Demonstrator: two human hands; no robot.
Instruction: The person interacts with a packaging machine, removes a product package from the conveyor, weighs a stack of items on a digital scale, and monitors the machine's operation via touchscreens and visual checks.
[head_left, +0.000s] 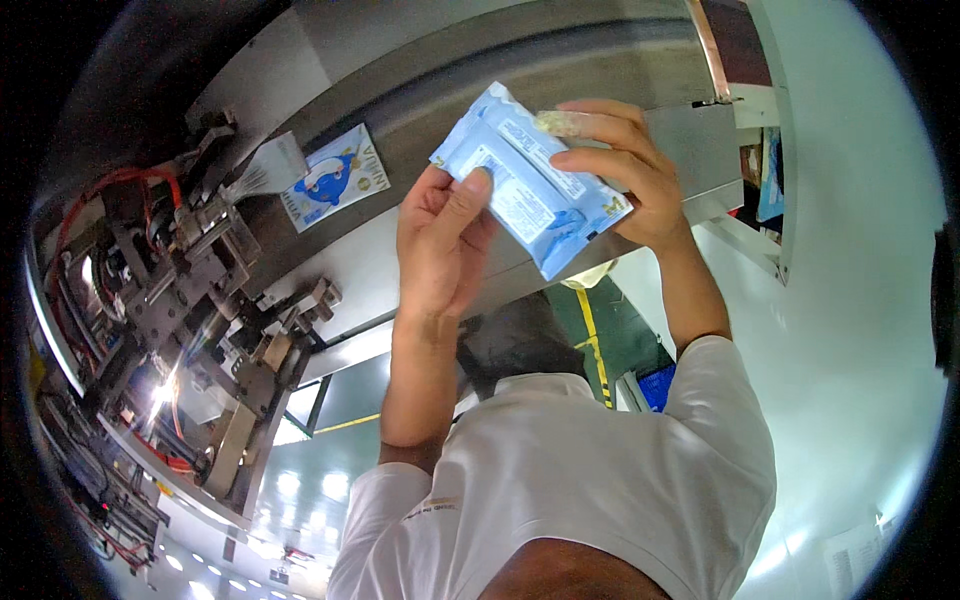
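Left hand (447, 235): gripping pack (525, 180), left end
Right hand (640, 175): gripping pack, right end
Second pack (335, 180), machine (165, 300): left of pack

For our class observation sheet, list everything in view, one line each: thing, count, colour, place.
held packet: one, light blue, between both hands
second packet: one, white and blue, on the worktop, left
metal worktop: one, grey, across the top
machinery: uncounted, metallic with red-orange tubes, left
bright light: one, white, among the machinery
floor: one, green with yellow lines, below
wall panel: one, pale, right
shirt: one, white, lower centre
left hand: one, packet's left side, thumb on its face
right hand: one, packet's right side, pale wrap on a finger
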